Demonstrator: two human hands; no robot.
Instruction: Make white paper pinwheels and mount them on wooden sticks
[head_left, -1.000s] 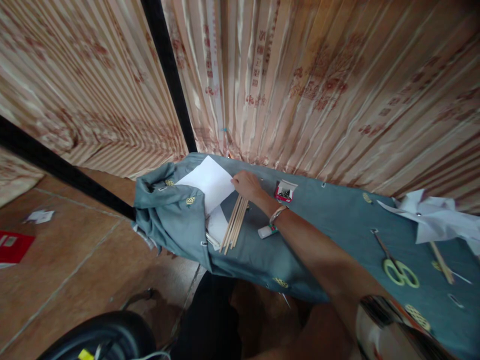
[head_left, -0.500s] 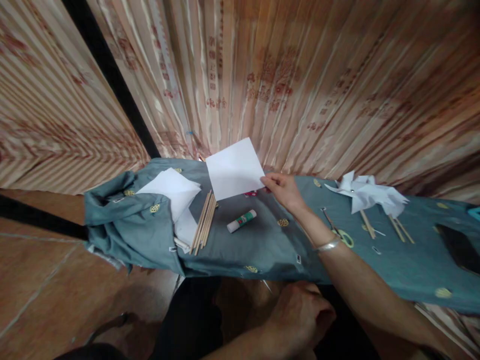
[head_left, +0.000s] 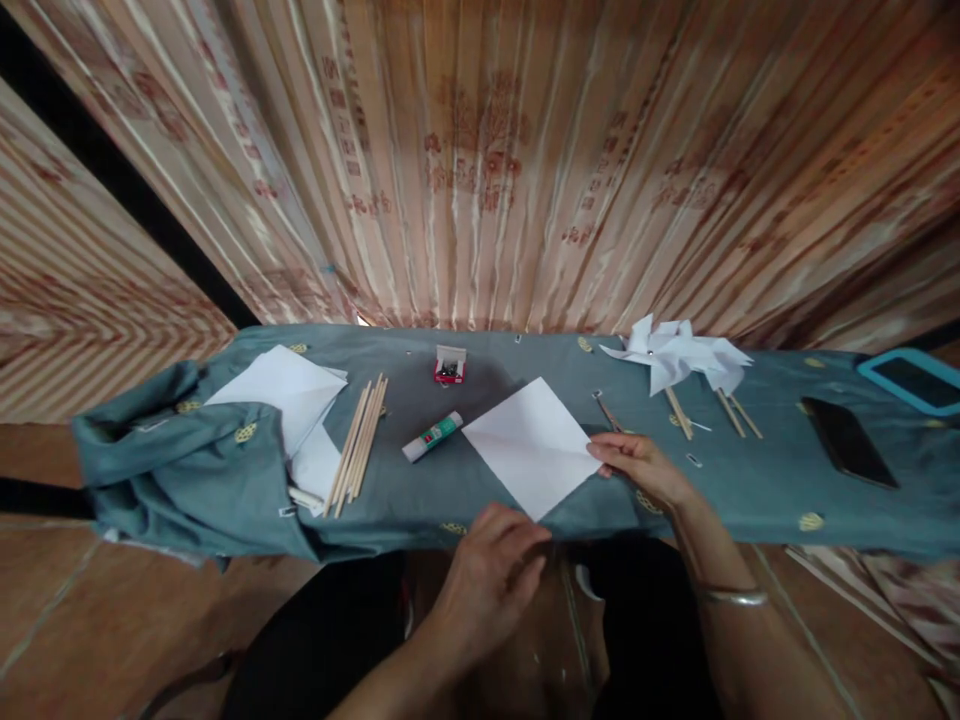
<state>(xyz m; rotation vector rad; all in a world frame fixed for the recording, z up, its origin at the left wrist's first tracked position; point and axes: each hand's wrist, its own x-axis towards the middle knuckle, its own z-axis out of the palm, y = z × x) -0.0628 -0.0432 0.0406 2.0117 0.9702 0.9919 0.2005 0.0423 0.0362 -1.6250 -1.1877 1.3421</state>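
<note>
A white square sheet of paper point(head_left: 529, 447) lies over the cloth with one corner toward me. My right hand point(head_left: 641, 466), with a silver bangle at the wrist, pinches its right corner between thumb and fingers. Just below the near corner is my left hand point(head_left: 495, 572), fingers loosely bent, thumb apart from them, nothing in it. I cannot tell whether its fingertips touch the paper. Left of the sheet lies a glue stick point(head_left: 433, 437). Behind that stands an open small red box point(head_left: 450, 366) with dark metal pieces inside.
Several wooden sticks point(head_left: 357, 445) and a stack of white paper point(head_left: 281, 385) lie on the left of the cloth-covered table point(head_left: 420, 510). Paper pinwheels point(head_left: 679, 355), a black phone point(head_left: 847, 442) and a blue-framed device point(head_left: 911, 380) are on the right. Scissors point(head_left: 606, 410) are partly hidden behind my right hand.
My right hand has lowered the paper from mid-air toward the cloth, uncovering the red box. My left hand has risen from my lap to the table's near edge, its fingers opening. The view has shifted right.
</note>
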